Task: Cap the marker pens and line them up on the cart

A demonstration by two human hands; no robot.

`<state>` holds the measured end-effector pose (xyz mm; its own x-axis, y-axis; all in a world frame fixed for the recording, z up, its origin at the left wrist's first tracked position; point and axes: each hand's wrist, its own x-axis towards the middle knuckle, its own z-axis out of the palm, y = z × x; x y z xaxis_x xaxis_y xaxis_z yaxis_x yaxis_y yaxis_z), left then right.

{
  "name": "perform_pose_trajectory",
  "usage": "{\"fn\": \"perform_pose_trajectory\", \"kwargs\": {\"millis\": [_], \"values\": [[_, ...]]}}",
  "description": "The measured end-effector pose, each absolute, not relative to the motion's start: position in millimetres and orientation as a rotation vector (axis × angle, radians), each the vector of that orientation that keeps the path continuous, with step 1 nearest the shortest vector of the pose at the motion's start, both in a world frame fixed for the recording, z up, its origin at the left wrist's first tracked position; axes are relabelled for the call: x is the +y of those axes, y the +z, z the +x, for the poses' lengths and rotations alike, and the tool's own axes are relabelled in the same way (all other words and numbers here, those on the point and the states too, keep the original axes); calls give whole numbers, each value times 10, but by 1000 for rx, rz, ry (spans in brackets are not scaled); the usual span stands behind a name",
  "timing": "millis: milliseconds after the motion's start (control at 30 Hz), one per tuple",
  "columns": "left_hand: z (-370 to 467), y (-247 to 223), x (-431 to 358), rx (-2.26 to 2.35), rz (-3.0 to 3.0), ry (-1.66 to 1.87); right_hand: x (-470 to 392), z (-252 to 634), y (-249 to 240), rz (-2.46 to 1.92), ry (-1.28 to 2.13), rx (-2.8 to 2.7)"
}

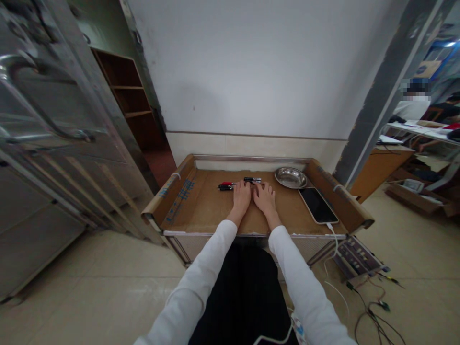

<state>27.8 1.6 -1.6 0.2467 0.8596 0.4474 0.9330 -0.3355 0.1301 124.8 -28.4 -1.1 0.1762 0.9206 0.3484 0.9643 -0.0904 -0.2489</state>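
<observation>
My left hand (242, 195) lies palm down on the brown cardboard surface (212, 211) with its fingers stretched forward. Red and black pens (226, 186) poke out to the left of its fingertips; whether the fingers touch them is hard to see. Close beside it, my right hand (265, 196) also rests palm down, fingers somewhat spread. Just beyond the fingertips of both hands lie black pens (252, 179). Neither hand visibly grips anything, though the undersides of the fingers are hidden.
A round metal dish (290, 178) stands at the back right of the table. In front of it lies a phone (318, 205) with a white cable (334, 235). An electrical box (359, 258) and loose wires (375, 318) are on the floor. A person (413, 103) sits far right.
</observation>
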Motion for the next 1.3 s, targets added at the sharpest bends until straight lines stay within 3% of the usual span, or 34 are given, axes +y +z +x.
{"fn": "perform_pose_trajectory", "kwargs": {"millis": [833,1300], "values": [[187,-90,148,-1609,-2631,-956,-297,1326,-4,-2042,-150,-1697],[195,-17,121,-1521,-2761,-1075,-236,1385,-51,-1752,6,-1678]]}}
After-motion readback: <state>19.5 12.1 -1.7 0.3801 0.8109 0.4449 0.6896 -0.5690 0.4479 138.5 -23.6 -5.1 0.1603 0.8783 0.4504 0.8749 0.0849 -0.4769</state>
